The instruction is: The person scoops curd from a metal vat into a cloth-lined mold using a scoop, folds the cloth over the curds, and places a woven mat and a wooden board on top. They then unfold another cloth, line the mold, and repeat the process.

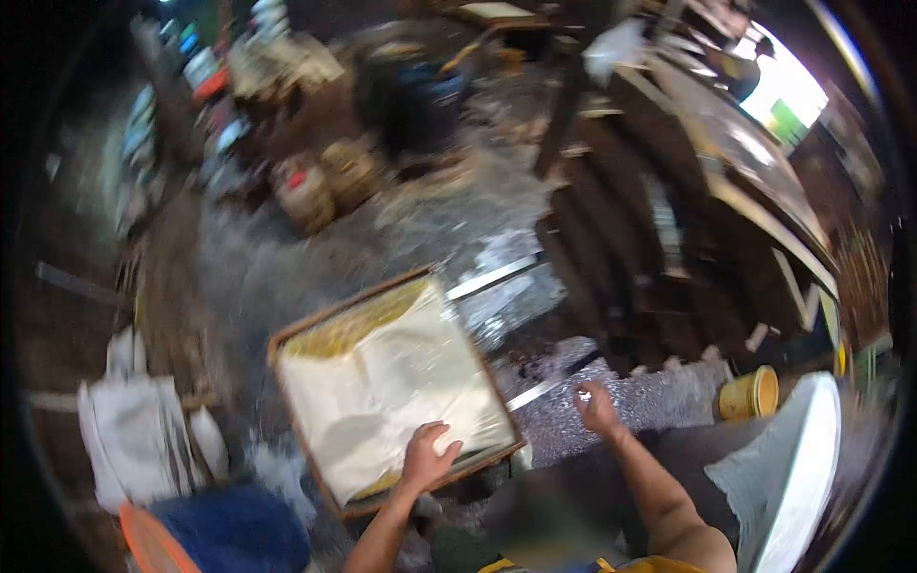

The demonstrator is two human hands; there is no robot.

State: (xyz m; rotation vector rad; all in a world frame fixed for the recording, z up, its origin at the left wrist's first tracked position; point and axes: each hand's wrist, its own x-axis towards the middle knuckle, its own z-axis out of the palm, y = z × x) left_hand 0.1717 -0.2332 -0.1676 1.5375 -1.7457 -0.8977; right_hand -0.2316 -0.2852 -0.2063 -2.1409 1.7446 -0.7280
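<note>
A shallow wooden-framed tray (296,411) lies below me, with a crumpled cream-white sheet (401,372) spread over yellowish material (355,325) that shows along its far edge. My left hand (428,460) is over the near part of the sheet, thumb and fingers apart; whether it touches the sheet is unclear. To the right of the tray, my right hand (598,409) is curled closed above the wet floor. A small light spot shows at its fingers, but blur hides what it is.
Pale metal rails (495,278) extend right from the tray. Dark wooden slats (621,239) stand at right. A yellow bucket (749,393) is beside a white curved-edged object (798,477). White sacks (138,435) and a blue container (234,530) are at left; jugs (306,196) stand farther back.
</note>
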